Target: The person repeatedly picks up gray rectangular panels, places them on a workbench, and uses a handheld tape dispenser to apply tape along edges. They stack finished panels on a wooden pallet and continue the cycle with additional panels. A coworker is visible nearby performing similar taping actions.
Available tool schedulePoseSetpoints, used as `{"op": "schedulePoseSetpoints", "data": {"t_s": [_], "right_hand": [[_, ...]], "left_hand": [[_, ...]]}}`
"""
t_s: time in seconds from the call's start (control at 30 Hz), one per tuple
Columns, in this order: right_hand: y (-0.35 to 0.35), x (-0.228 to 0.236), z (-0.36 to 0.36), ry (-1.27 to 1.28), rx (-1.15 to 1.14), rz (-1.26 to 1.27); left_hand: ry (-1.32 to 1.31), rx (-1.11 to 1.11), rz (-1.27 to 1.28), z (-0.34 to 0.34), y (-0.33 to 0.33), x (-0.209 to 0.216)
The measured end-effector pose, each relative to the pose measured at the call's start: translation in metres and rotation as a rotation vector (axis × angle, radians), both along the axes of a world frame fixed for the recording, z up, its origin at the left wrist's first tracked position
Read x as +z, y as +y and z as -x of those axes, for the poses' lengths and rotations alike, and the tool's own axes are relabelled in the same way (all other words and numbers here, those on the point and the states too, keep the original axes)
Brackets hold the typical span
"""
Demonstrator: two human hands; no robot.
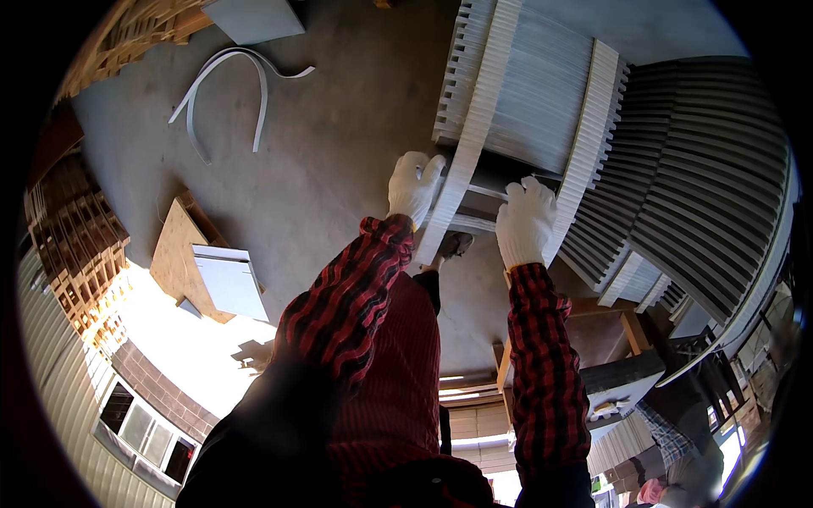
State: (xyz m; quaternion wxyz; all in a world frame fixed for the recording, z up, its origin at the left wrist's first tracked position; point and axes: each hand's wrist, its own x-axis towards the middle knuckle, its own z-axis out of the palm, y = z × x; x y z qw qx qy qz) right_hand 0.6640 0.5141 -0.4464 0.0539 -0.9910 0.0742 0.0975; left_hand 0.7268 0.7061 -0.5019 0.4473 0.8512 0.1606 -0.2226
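Observation:
A stack of white panels (542, 93) with notched side edges stands ahead of me, a little to the right. Two long pale ribbed strips, a left strip (471, 127) and a right strip (588, 127), run down along it. My left hand (413, 186), in a white knit glove, is beside the left strip with its fingers bent toward it. Near the stack's lower edge, just inside the right strip, is my right hand (527, 218), gloved the same way with curled fingers. What either hand grips is hidden by the gloves. Thin white crossbars (474, 223) lie between the hands.
Stacked dark ribbed panels (677, 169) crowd the right side. Loose white bands (262, 93) lie on the concrete floor (339, 110) at left. A plywood board (179, 254) and a white panel (227, 281) lie nearer. Wooden pallets (72, 229) line the left. Another person (690, 466) is at lower right.

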Motion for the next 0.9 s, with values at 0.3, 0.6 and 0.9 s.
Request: {"op": "schedulePoseSetpoints", "data": {"t_s": [0.3,0.6,0.9], "right_hand": [[0.002,-0.066,0.032,0.325,0.206,0.233],[0.022,0.033,0.080,0.728,0.036,-0.199],[0.040,0.251,0.220,0.743,-0.638,-0.686]], "left_hand": [[0.200,-0.149,0.131,0.015,0.037,0.014],[0.453,-0.123,0.248,0.034,0.130,0.003],[0.728,-0.604,0.414,0.092,0.117,0.052]]}}
